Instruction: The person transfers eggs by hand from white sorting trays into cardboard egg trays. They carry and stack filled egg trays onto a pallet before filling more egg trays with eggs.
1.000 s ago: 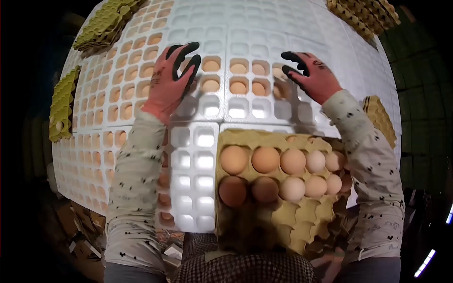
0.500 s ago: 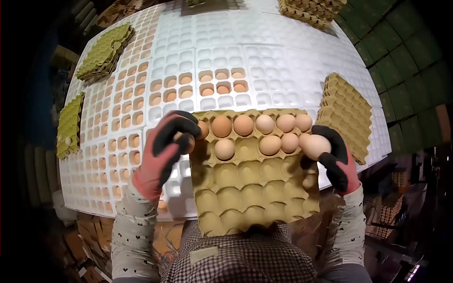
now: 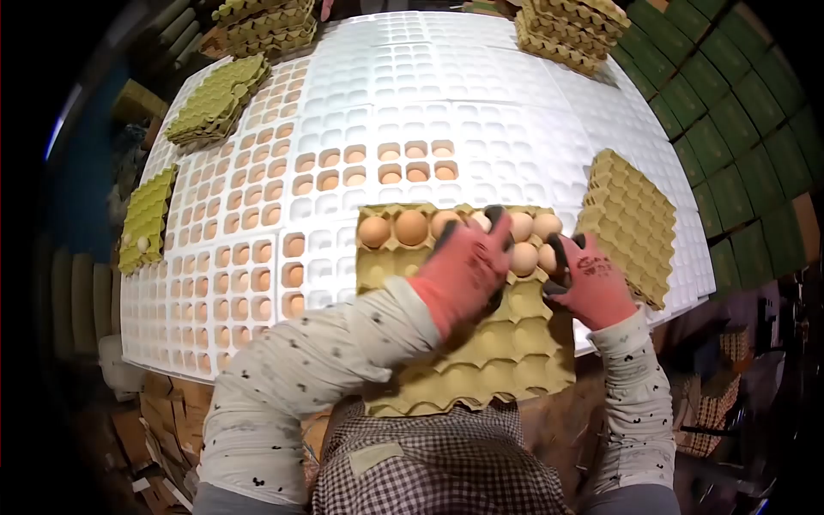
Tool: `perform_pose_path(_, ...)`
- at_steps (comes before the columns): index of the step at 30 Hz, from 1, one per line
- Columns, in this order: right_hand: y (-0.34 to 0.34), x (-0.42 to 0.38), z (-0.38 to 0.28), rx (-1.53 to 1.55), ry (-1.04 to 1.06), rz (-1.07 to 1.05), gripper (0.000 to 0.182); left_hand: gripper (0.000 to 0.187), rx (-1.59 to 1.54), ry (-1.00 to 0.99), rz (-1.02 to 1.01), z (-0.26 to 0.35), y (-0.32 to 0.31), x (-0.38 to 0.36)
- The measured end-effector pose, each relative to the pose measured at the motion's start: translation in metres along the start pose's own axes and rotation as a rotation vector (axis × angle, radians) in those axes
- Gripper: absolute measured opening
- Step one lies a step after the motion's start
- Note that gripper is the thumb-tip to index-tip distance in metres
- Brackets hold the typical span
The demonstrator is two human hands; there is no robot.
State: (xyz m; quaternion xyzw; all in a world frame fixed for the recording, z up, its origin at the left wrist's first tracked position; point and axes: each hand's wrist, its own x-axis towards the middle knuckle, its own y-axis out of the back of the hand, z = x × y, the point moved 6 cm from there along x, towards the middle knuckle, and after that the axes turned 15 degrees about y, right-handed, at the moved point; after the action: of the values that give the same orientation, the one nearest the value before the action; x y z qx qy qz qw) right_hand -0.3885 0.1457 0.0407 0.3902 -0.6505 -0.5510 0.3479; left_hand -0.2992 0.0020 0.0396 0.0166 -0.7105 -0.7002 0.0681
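Observation:
A brown pulp egg tray (image 3: 463, 382) lies in front of me, with a row of eggs (image 3: 411, 227) along its far edge and some in the second row. Over the tray's middle is my left hand (image 3: 468, 270), in a pink and black glove; its palm hides most of the fingers and whatever is under them. One fingertip is beside a pale egg in the far row. At the tray's right edge my right hand (image 3: 592, 281), gloved alike, has its fingers closed round an egg (image 3: 548, 257) in the second row.
White moulded trays (image 3: 412, 73) cover the table, many on the left holding eggs. Pulp trays lie at the right (image 3: 629, 227), far right (image 3: 571, 36), far left (image 3: 262, 30) and left side (image 3: 215, 99). Green crates (image 3: 730, 142) are stacked beyond the right edge.
My left hand has moved right, from the tray's left edge to over its middle. The egg at the second row's left is gone from there. My right hand has turned inward. The view has shifted slightly.

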Motion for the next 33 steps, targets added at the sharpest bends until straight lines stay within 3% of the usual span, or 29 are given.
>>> perform_pose_path(1,-0.003,0.002,0.009,-0.059,0.011,-0.05,0.055,0.034,0.192,-0.006,0.056,0.017,-0.01,-0.003)
perform_pose_path(3,0.002,0.01,0.011,-0.098,0.052,-0.008,0.053,0.033,0.139,0.051,0.065,0.012,-0.019,0.0)
perform_pose_path(5,0.009,0.007,0.019,0.012,-0.017,0.044,0.05,0.035,-0.302,0.007,-0.025,-0.008,-0.009,0.004)
perform_pose_path(7,0.011,0.009,0.008,0.221,0.058,0.082,0.058,0.048,-0.811,0.16,-0.012,-0.059,0.005,-0.002)
perform_pose_path(9,0.009,0.014,-0.012,0.166,0.095,0.036,0.067,0.061,-1.2,0.308,0.131,-0.12,-0.006,-0.005)
perform_pose_path(10,0.005,0.017,-0.023,-0.009,0.089,-0.069,0.07,0.055,-1.303,0.393,0.301,-0.156,-0.024,-0.01)
perform_pose_path(12,-0.008,0.02,-0.031,-0.128,0.057,-0.08,0.071,0.048,-1.016,0.62,0.29,-0.207,-0.045,-0.011)
perform_pose_path(13,-0.008,0.024,-0.031,-0.154,0.059,-0.052,0.071,0.045,-0.671,0.657,0.292,-0.221,-0.057,-0.014)
perform_pose_path(16,0.011,0.04,-0.01,0.29,0.063,-0.036,0.062,0.038,-0.182,0.727,-0.183,-0.241,-0.125,-0.015)
perform_pose_path(18,0.032,0.075,-0.023,0.528,0.011,0.0,0.058,0.037,-0.379,0.785,-0.036,-0.264,-0.134,-0.025)
perform_pose_path(20,0.03,0.121,-0.04,0.55,0.127,0.062,0.051,0.041,-0.514,0.821,0.22,-0.285,-0.134,-0.034)
perform_pose_path(21,0.019,0.151,-0.052,0.554,0.127,-0.008,0.049,0.038,-0.61,0.91,0.324,-0.291,-0.131,-0.04)
perform_pose_path(23,-0.028,0.204,-0.063,0.469,0.274,-0.03,0.047,0.037,-0.226,0.86,0.427,-0.296,-0.159,-0.044)
perform_pose_path(27,-0.131,0.257,-0.07,0.042,0.45,-0.381,0.051,0.042,-0.264,0.825,0.38,-0.292,-0.177,-0.048)
perform_pose_path(31,-0.146,0.252,-0.059,-0.131,0.755,-0.395,0.057,0.044,-0.258,0.829,0.403,-0.29,-0.175,-0.05)
perform_pose_path(33,-0.134,0.246,-0.044,-0.107,0.742,-0.368,0.052,0.045,-0.379,0.796,0.456,-0.286,-0.165,-0.052)
